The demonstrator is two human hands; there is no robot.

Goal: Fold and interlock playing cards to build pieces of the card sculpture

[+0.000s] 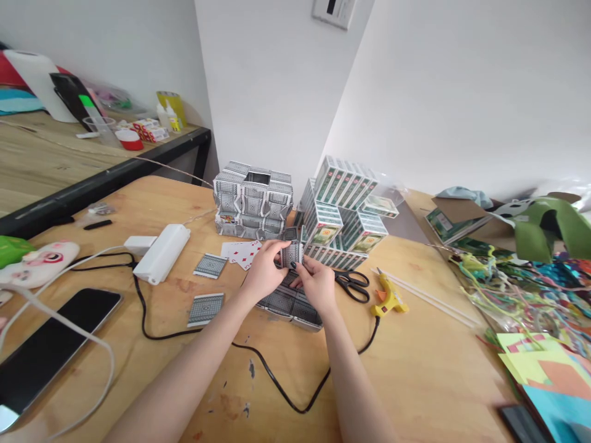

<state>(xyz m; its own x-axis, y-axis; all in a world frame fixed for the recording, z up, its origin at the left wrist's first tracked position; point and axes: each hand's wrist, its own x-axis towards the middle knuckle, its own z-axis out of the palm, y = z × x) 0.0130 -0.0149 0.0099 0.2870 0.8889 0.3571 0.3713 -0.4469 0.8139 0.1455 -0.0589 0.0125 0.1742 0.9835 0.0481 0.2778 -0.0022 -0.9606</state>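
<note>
Between the fingertips of my left hand [268, 267] and my right hand [316, 283] is a folded playing card [292, 253], its grey patterned back showing. Both hands are closed on it, just above a low structure made of playing cards [281, 304] on the table. Behind them stands a larger box-like card structure [253, 200] with a square opening on top. To the left lie two folded cards [205, 311] and a few face-up diamond cards [242, 252]. Part of the low structure is hidden under my hands.
Stacked card boxes [332, 215] stand behind my right hand. Black-handled scissors [353, 286] and a yellow glue gun [390, 298] lie to the right, its black cable crossing in front. A white power strip [161, 252] and a phone [60, 344] are at left; craft scraps [530, 277] at right.
</note>
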